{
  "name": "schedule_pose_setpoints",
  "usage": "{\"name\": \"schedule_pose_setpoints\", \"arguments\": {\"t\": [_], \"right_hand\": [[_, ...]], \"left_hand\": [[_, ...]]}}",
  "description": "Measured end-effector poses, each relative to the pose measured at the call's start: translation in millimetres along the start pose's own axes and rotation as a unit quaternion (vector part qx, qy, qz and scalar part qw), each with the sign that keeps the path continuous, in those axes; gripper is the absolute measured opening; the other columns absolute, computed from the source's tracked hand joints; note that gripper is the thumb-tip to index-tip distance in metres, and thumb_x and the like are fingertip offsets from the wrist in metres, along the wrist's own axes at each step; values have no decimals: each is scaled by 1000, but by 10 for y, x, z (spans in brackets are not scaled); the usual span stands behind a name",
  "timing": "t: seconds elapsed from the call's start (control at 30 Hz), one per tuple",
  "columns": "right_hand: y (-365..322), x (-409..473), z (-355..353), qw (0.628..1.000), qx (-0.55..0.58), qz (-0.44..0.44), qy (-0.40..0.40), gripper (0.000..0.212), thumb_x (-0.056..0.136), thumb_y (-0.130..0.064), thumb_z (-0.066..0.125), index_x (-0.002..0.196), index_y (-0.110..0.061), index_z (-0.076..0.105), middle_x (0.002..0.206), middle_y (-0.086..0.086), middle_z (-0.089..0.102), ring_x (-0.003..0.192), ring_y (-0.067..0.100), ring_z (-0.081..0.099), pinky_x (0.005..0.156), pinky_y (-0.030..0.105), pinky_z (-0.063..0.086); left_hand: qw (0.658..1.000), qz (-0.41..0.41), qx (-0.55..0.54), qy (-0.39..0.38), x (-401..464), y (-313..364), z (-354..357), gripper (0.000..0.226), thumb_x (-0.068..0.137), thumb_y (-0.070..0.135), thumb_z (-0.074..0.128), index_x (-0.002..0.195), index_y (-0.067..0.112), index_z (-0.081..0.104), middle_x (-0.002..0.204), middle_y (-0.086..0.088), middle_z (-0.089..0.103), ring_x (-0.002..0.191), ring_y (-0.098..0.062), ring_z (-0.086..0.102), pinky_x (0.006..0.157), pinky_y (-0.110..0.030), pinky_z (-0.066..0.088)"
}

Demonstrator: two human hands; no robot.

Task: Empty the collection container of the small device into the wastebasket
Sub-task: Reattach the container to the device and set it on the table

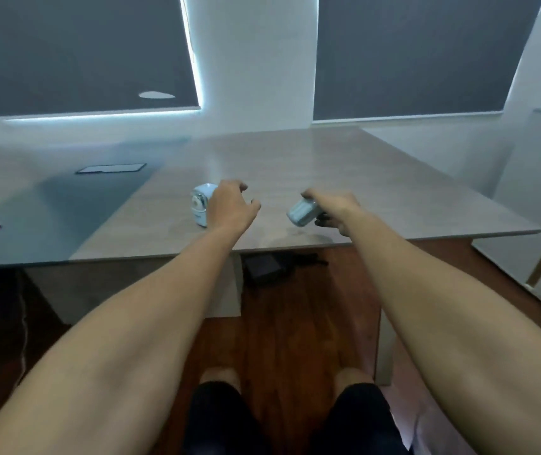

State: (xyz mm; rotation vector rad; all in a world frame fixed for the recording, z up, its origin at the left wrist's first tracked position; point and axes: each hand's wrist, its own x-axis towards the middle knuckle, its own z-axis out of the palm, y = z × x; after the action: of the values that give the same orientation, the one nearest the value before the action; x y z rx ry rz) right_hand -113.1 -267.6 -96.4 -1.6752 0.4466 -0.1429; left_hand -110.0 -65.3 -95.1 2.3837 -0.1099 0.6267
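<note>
1. The small device [201, 205], a pale blue-white box, stands on the wooden table [344, 178] just left of frame centre, close to the table's near edge.
2. The left hand [231, 205] hovers beside the device with fingers spread and loose, grasping nothing; whether the palm touches the device is unclear.
3. The right hand [335, 210] is clenched around the collection container [302, 211], held tilted above the tabletop, right of centre, well apart from the device.
4. Bare tabletop stretches behind both hands toward the wall; the table's right edge runs to the middle right of the frame.
5. The right fingers are mostly hidden behind the container. A dark object [262, 267] under the table is too dim to identify.
</note>
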Motion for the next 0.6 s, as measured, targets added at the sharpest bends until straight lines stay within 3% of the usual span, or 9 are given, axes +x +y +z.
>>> {"name": "schedule_pose_setpoints", "arguments": {"t": [0.17,0.3,0.5,0.6], "right_hand": [[-81,133,567,997,31,-7,-65,51,64,-29,84,104,-2,67,109,14,68,86,26,72,60,28,58],[-87,304,894,993,40,-23,-109,69,53,-26,90,113,-1,67,117,12,65,91,22,71,72,30,62],[-38,535,1147,992,24,-43,-112,73,53,-25,93,117,-4,66,114,7,65,83,17,71,82,35,61],[-15,645,1209,991,11,-48,-122,77,52,-30,94,119,-5,66,116,6,66,86,18,72,84,35,60]], "left_hand": [[996,-62,17,56,175,-443,-251,47,76,35,69,118,16,62,124,-5,61,112,-26,59,85,-34,45],[993,-88,20,75,295,-718,-312,59,71,37,75,122,16,57,126,-6,58,113,-25,58,87,-36,45],[990,-133,-24,30,518,-998,-205,87,67,39,83,139,11,45,141,-11,51,128,-27,50,101,-36,40],[983,-165,-79,-7,611,-1104,-109,92,63,38,87,140,12,44,137,-8,56,125,-24,55,99,-33,42]]}}
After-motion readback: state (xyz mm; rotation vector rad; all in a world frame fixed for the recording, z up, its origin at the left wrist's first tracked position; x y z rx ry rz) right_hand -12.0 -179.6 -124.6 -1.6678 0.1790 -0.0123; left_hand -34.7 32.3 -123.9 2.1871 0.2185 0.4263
